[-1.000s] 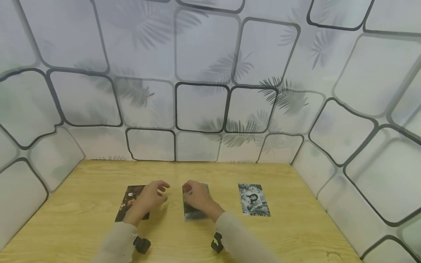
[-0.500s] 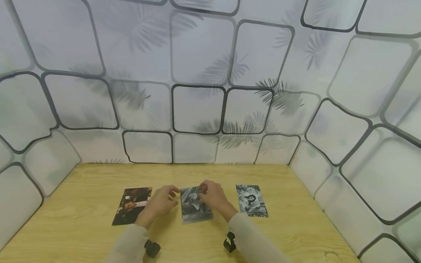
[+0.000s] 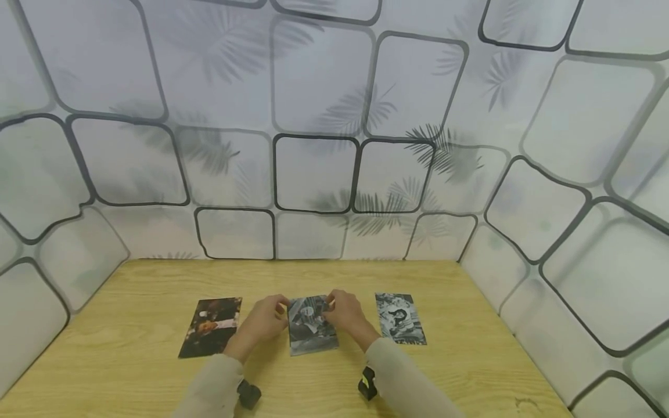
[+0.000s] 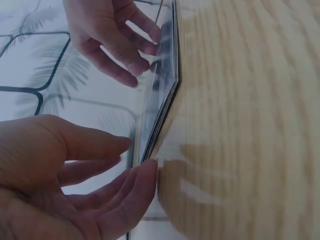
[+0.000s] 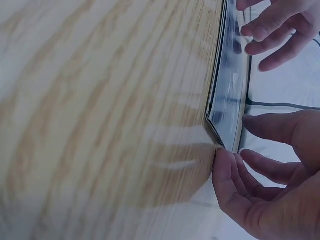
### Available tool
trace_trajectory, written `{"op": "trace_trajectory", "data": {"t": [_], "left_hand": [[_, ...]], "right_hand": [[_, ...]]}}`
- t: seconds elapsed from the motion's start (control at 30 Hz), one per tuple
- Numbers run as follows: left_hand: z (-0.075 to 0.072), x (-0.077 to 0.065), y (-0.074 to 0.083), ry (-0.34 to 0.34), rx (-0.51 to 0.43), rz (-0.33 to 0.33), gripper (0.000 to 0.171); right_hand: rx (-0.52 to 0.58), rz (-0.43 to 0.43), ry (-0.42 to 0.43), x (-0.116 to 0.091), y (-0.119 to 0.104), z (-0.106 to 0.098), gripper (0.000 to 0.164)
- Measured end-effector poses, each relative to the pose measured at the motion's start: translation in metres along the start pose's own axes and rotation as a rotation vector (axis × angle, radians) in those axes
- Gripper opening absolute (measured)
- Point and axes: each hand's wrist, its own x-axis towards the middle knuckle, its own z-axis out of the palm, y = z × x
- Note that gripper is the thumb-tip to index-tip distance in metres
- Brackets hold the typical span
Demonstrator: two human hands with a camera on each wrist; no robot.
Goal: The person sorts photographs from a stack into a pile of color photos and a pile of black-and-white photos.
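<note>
A small stack of photo prints (image 3: 308, 332), with a black-and-white picture on top, lies on the wooden table between both hands. My left hand (image 3: 266, 319) has its fingertips right at the stack's left edge; the left wrist view shows several thin layers there. Its thumb stays raised, apart from the fingers. On the opposite side, my right hand (image 3: 347, 313) touches the right edge with its fingertips, fingers loosely bent and thumb off the picture. Glossy reflections cover the top print in both wrist views.
To the left lies a colour photo print (image 3: 210, 328) with dark areas. Another black-and-white print (image 3: 400, 319) lies to the right. Patterned cloth walls (image 3: 319, 174) enclose the back and sides of the wooden table (image 3: 292, 386).
My left hand has moved right, from over the colour print to the middle stack's left edge. My right hand has slid right across the stack to its right edge, uncovering the picture.
</note>
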Motion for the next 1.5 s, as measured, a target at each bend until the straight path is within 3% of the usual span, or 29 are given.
{"op": "trace_trajectory", "data": {"t": [0.27,0.67,1.0,1.17,1.33,1.5], "left_hand": [[0.0045,0.0001,0.0016,0.004,-0.009,0.004,0.04],[0.0067,-0.0018,0.0022,-0.018,-0.037,-0.003,0.041],[0.0086,-0.0008,0.0036,-0.001,0.004,0.03,0.041],[0.0089,-0.0017,0.0041,0.003,0.0,0.036,0.04],[0.0089,-0.0031,0.0039,0.003,-0.01,0.036,0.041],[0.0081,-0.0039,0.0045,0.009,-0.031,0.041,0.04]], "right_hand": [[-0.067,0.077,-0.035,0.0012,-0.0026,0.0017,0.05],[-0.084,0.096,-0.021,0.0015,-0.0017,0.0027,0.046],[-0.102,0.095,-0.027,0.0018,-0.0033,0.0017,0.047],[-0.126,0.07,-0.003,0.0018,-0.0018,0.0013,0.034],[-0.059,0.039,-0.041,0.0015,-0.0011,-0.0005,0.069],[-0.01,0.046,-0.083,0.0019,0.0019,-0.0031,0.069]]}}
